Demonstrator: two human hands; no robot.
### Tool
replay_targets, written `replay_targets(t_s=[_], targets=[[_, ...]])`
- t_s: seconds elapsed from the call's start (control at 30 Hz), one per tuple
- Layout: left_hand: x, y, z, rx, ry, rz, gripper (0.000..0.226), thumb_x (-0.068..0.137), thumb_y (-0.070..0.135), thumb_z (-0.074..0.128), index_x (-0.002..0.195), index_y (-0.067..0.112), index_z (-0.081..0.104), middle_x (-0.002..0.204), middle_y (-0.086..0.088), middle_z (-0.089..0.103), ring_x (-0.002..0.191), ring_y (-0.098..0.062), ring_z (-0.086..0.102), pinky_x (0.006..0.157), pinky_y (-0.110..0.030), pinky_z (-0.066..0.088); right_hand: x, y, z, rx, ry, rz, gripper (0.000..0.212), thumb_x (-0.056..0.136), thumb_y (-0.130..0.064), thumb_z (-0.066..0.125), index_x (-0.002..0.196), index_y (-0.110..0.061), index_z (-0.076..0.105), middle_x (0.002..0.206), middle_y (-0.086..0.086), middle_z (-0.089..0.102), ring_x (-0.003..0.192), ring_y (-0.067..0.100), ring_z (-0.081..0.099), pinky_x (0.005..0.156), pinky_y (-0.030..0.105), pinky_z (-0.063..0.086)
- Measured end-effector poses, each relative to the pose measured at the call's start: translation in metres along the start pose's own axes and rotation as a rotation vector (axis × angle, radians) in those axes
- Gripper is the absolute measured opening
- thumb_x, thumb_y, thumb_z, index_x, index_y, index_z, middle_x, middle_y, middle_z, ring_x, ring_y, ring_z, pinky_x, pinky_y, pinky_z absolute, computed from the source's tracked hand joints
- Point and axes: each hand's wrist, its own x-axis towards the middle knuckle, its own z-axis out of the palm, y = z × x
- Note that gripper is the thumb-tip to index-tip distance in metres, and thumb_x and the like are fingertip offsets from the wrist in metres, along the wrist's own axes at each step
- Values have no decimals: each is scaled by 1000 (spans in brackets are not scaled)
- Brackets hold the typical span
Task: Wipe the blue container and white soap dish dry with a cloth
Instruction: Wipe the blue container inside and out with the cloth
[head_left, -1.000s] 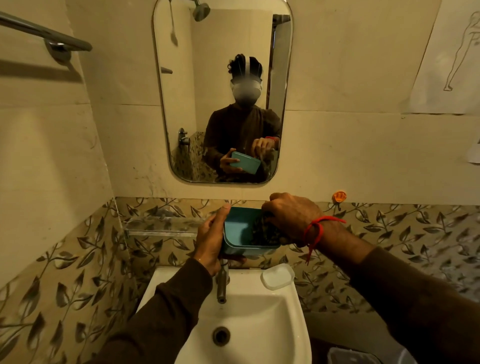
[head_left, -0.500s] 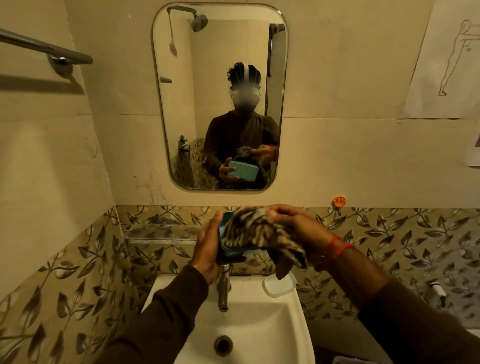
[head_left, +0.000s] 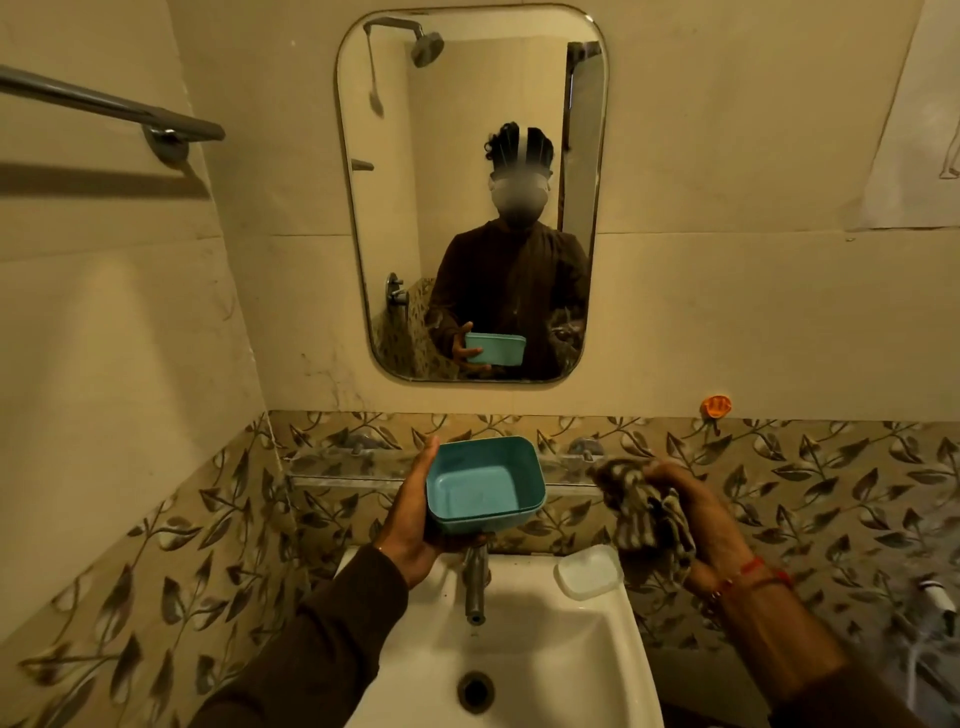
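My left hand (head_left: 413, 522) holds the blue container (head_left: 483, 486) above the tap, its open side tilted toward me and nothing inside it. My right hand (head_left: 698, 514) grips a bunched striped cloth (head_left: 644, 506) off to the right of the container, apart from it. The white soap dish (head_left: 589, 571) lies on the sink's back right corner, below the cloth.
A white sink (head_left: 613, 670) with a metal tap (head_left: 475, 584) is below my hands. A glass shelf (head_left: 343, 465) runs along the leaf-patterned tiles behind. A mirror (head_left: 415, 208) hangs above and a towel rail (head_left: 119, 111) sticks out at upper left.
My right hand drew the cloth out of the container and away to the right. The container's inside now shows bare; my left hand still holds it.
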Motion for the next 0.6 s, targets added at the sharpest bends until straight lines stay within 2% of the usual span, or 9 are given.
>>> replay_targets(t_s=[0.07, 0.13, 0.17, 0.23, 0.27, 0.37, 0.5, 0.6], targets=[[2, 0, -5, -15, 3, -8, 68, 82, 75, 51, 118, 22, 73, 119, -21, 72, 103, -41, 67, 98, -64, 46, 3, 9, 0, -286, 146, -75, 22, 91, -12, 51, 109, -13, 65, 110, 22, 64, 91, 35, 63, 63, 44, 57], [4, 0, -8, -28, -1, -14, 67, 82, 74, 52, 118, 22, 74, 121, -22, 71, 107, -44, 65, 103, -70, 39, 5, 18, 8, -613, 177, -89, 21, 92, -22, 55, 109, -23, 69, 115, 16, 62, 98, 34, 62, 72, 52, 57], [5, 0, -9, -26, -3, -18, 66, 83, 74, 51, 118, 22, 73, 120, -22, 71, 110, -45, 65, 104, -71, 39, 4, 21, 14, -777, 180, -66, 21, 90, -35, 58, 106, -28, 71, 114, 9, 63, 101, 29, 61, 76, 50, 56], [7, 1, -12, -4, -11, -24, 65, 86, 73, 49, 119, 23, 73, 119, -20, 72, 116, -45, 64, 104, -71, 40, 1, 28, 29, -991, 146, 15, 41, 80, -61, 58, 105, -32, 70, 108, -4, 64, 99, 15, 59, 71, 33, 51], [7, 1, -12, 11, -20, -27, 65, 87, 74, 47, 119, 24, 73, 118, -19, 73, 118, -45, 63, 104, -70, 41, 1, 31, 36, -1048, 116, 41, 49, 76, -68, 55, 107, -32, 70, 103, -8, 64, 97, 10, 58, 69, 27, 46], [8, 5, -10, 60, -42, -30, 66, 85, 78, 48, 118, 27, 74, 118, -16, 73, 118, -43, 64, 103, -69, 42, 3, 38, 53, -1075, 60, 56, 48, 78, -71, 50, 100, -33, 70, 96, -13, 65, 93, 6, 58, 72, 27, 44], [8, 18, -5, 115, -61, -17, 67, 78, 80, 51, 114, 29, 75, 117, -15, 74, 115, -40, 66, 99, -64, 49, 8, 37, 65, -982, 11, 45, 36, 85, -55, 56, 92, -24, 73, 86, -2, 74, 79, 12, 69, 66, 26, 52], [10, 27, -4, 155, -63, -31, 71, 79, 81, 49, 120, 27, 71, 117, -16, 74, 108, -39, 70, 79, -54, 60, 15, 33, 66, -966, -15, 14, 41, 87, -55, 54, 101, -20, 72, 96, -1, 74, 91, 14, 68, 72, 24, 50]])
